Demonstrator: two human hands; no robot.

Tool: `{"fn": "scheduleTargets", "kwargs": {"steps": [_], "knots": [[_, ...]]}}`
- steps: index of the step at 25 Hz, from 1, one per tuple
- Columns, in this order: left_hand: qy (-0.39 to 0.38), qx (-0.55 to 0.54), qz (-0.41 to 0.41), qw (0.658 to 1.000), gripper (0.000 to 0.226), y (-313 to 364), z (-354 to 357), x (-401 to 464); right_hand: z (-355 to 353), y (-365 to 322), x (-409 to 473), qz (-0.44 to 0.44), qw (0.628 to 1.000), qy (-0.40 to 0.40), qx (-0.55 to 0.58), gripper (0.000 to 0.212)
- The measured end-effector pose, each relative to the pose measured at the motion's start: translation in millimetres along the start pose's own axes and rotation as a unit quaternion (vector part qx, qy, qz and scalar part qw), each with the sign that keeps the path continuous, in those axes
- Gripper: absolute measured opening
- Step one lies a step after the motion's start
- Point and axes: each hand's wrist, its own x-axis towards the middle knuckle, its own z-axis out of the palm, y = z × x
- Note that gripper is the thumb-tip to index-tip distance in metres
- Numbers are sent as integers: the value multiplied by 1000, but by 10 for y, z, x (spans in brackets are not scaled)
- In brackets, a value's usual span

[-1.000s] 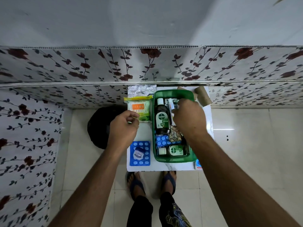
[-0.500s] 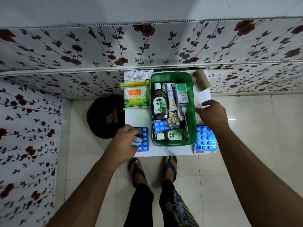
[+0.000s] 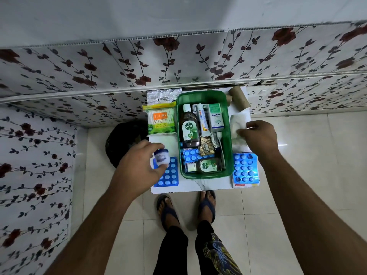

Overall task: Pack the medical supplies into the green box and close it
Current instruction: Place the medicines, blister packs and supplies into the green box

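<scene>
- Head view: a person stands over a small white table (image 3: 208, 184) with the green box (image 3: 228, 135) open at its centre, already partly packed.
- Inside the box lie a large Dettol bottle (image 3: 189, 128), a smaller Dettol bottle (image 3: 206, 165), a tube (image 3: 203, 120), an Optibex carton (image 3: 215, 118) and a blue blister strip (image 3: 190, 154).
- The left hand (image 3: 139, 165) grips a small white jar (image 3: 161, 158) just left of the box, above a blue tablet sheet (image 3: 168, 176) on the table.
- The right hand (image 3: 258, 135) pinches a white gauze pad (image 3: 237, 124) just right of the box.
- Not yet packed: a cotton swab pack (image 3: 161, 121), a foil packet (image 3: 162, 96), a second tablet sheet (image 3: 245, 169) and brown rolls (image 3: 239, 97) beside the box.
- Packing appears roughly half done; no lid is visible, and closing remains.
</scene>
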Motion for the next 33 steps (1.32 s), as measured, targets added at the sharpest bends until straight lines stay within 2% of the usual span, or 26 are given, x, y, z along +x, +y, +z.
{"fn": "scheduleTargets", "kwargs": {"steps": [2, 3, 8, 11, 13, 15, 17, 19, 21, 24, 29, 31, 33], "knots": [[54, -5, 37, 998, 42, 387, -113, 140, -151, -18, -82, -5, 999, 25, 46, 32], [54, 5, 56, 997, 39, 579, -87, 247, -219, -33, -129, -6, 997, 35, 75, 30], [-51, 130, 75, 987, 29, 1045, 484, 783, -376, -134, -275, -22, 986, 63, 153, 19], [-80, 162, 56, 982, 31, 1038, 706, 907, -383, -171, -254, -17, 985, 48, 165, 29], [-83, 163, 60, 981, 35, 1019, 683, 901, -374, -216, -264, -22, 986, 36, 160, 23], [-63, 139, 68, 986, 41, 951, 523, 842, -345, -308, -315, -36, 987, 23, 154, 21], [-11, 75, 44, 996, 42, 823, 260, 747, -233, -469, -402, -62, 989, 2, 132, 21], [59, -7, 2, 998, 32, 635, 39, 653, -7, -661, -493, -90, 993, -28, 78, 25], [94, -46, -49, 993, 23, 403, -35, 614, 295, -805, -518, -112, 992, -53, 15, 31], [86, -63, -98, 989, 20, 111, 45, 589, 648, -906, -431, -122, 988, -74, -55, 31], [73, -76, -105, 989, 19, -209, 204, 559, 925, -975, -315, -124, 986, -64, -87, 32], [62, -83, -101, 989, 19, -245, 255, 547, 917, -980, -330, -144, 980, -67, -120, 34], [45, -91, -106, 989, 21, -285, 286, 495, 731, -975, -413, -180, 977, -33, -113, 30]]}}
